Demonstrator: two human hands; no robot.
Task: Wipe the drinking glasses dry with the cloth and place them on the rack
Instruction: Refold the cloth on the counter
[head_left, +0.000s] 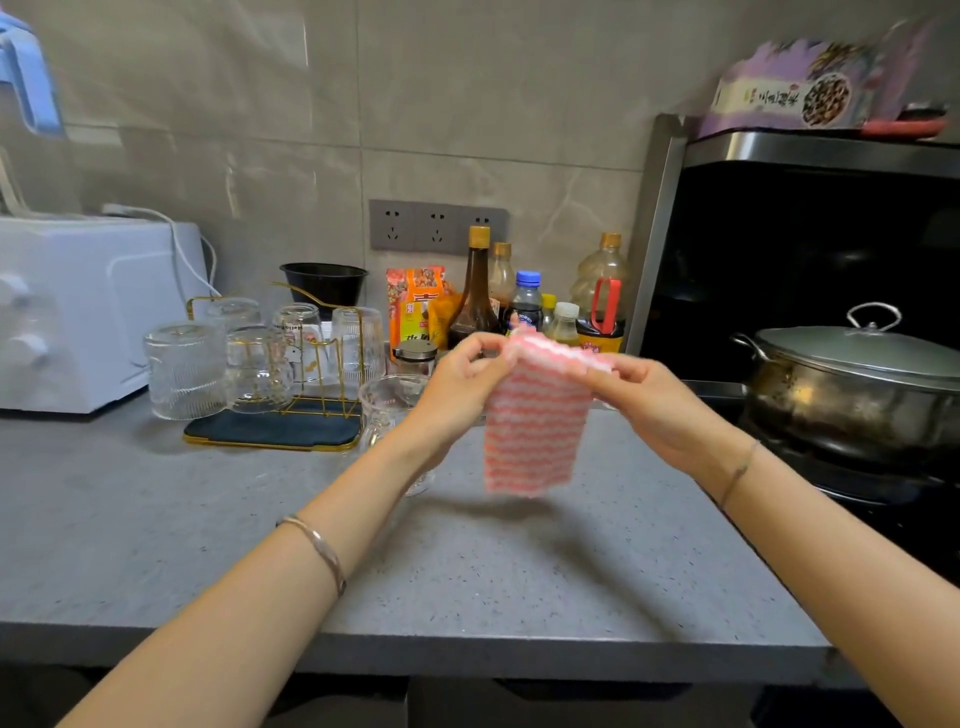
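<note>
Left hand (462, 379): pinches one top corner of the cloth (530, 441). Right hand (639, 400): pinches the other; cloth hangs lengthwise downward above the table (519, 571). Glass (387, 400): on the table just behind the left wrist, nearer that hand; rack (270, 431) further left.

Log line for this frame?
left hand: pinches cloth | right hand: pinches cloth | glass: on counter, untouched | rack: holds inverted glasses

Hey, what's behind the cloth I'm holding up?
Bottles rise behind the cloth, above its top edge; a glass stands partly behind the left hand. Anything straight behind the cloth is hidden.
</note>
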